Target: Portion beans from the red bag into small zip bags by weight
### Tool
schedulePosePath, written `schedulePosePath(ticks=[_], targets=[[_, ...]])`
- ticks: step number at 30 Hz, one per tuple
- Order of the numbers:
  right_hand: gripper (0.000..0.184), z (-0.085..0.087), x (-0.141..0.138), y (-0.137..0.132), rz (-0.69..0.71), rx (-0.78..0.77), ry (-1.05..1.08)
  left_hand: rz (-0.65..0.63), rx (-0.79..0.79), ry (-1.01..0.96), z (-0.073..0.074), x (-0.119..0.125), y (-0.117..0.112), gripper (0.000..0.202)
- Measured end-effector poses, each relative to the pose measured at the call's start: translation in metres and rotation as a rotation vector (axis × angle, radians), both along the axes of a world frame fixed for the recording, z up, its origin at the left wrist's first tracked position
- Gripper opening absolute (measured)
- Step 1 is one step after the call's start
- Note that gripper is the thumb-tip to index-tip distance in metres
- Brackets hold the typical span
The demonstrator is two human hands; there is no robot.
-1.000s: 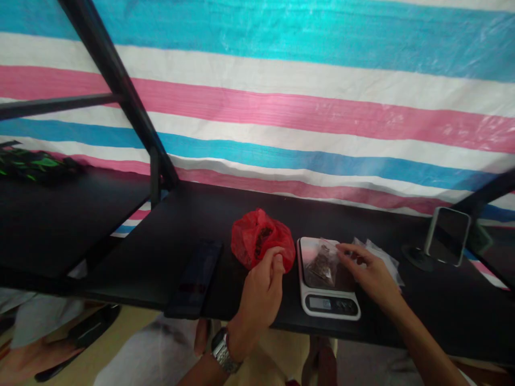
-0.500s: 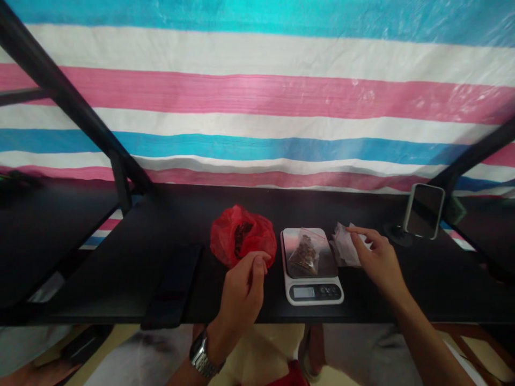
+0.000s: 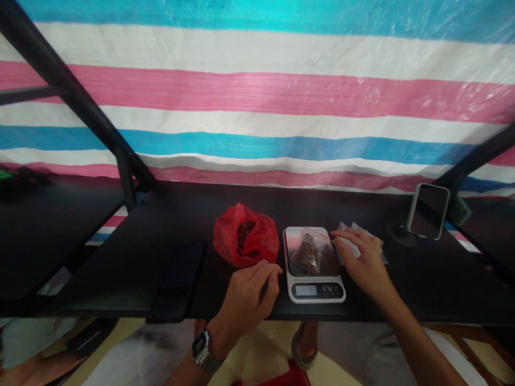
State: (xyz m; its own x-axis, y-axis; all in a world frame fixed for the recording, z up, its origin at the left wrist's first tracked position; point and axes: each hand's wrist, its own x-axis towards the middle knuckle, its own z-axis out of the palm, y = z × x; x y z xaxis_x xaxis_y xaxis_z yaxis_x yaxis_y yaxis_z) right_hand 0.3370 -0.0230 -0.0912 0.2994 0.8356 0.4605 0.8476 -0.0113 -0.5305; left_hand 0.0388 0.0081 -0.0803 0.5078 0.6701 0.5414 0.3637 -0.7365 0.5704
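A white digital kitchen scale [image 3: 296,294] carries a small clear zip bag [image 3: 308,253] of brown dried bits on its dark plate. My left hand [image 3: 250,291], a watch on its wrist, is left of the scale with its fingers curled together; nothing shows in them. Just beyond it sits an open red plastic bag [image 3: 263,230] with dark brown bits inside. On the scale's right side, my right hand [image 3: 364,262] has its fingers stretched out over a stack of clear plastic bags [image 3: 349,246], the fingertips close to the plate's edge.
A dark phone-like slab [image 3: 179,279] lies left of the red bag at the table's front edge. At the right stands a phone or mirror on a round stand [image 3: 430,212]. Striped sheeting [image 3: 257,91] hangs behind the black table [image 3: 181,209]. Another person's arm [image 3: 24,370] shows at lower left.
My right hand has moved left from the stack of bags toward the scale and its fingers have straightened. My left hand has shifted slightly right and nearer to me, still curled.
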Motion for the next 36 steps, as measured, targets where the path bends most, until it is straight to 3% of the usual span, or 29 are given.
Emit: schedulePosePath(ticks=[4,11,16,21,23,25,26,29,33,36], targets=[[0.043,-0.008,-0.001,0.001,0.002,0.002,-0.034,-0.013,0.094,-0.023,0.001,-0.001,0.0,0.028],[0.046,-0.02,-0.005,0.013,0.009,-0.003,-0.045,-0.02,0.101,-0.017,0.001,0.0,-0.005,0.025],[0.044,-0.015,-0.01,0.025,0.072,0.016,-0.005,-0.063,0.074,-0.06,-0.001,0.007,-0.008,0.023],[0.029,0.021,-0.033,0.01,0.235,0.109,0.042,-0.022,-0.186,-0.314,0.001,0.011,-0.009,0.016],[0.023,0.04,-0.05,0.001,0.366,0.097,0.064,-0.035,-0.346,-0.409,0.004,0.009,-0.009,0.049],[0.018,0.058,-0.071,-0.005,0.486,0.064,0.092,-0.151,-0.572,-0.472,0.007,0.008,-0.008,0.074],[0.017,0.065,-0.081,-0.006,0.535,0.046,0.106,-0.233,-0.709,-0.499,0.009,0.007,-0.008,0.075],[0.013,0.076,-0.108,0.005,0.659,-0.01,0.146,-0.387,-1.016,-0.571,0.011,0.006,-0.005,0.051],[0.02,0.075,-0.132,0.044,0.733,-0.083,0.236,-0.261,-1.016,-0.584,0.013,0.002,0.0,0.042],[0.019,0.071,-0.142,0.078,0.739,-0.239,0.054,-0.133,-0.979,-0.526,0.014,-0.005,0.002,0.037]])
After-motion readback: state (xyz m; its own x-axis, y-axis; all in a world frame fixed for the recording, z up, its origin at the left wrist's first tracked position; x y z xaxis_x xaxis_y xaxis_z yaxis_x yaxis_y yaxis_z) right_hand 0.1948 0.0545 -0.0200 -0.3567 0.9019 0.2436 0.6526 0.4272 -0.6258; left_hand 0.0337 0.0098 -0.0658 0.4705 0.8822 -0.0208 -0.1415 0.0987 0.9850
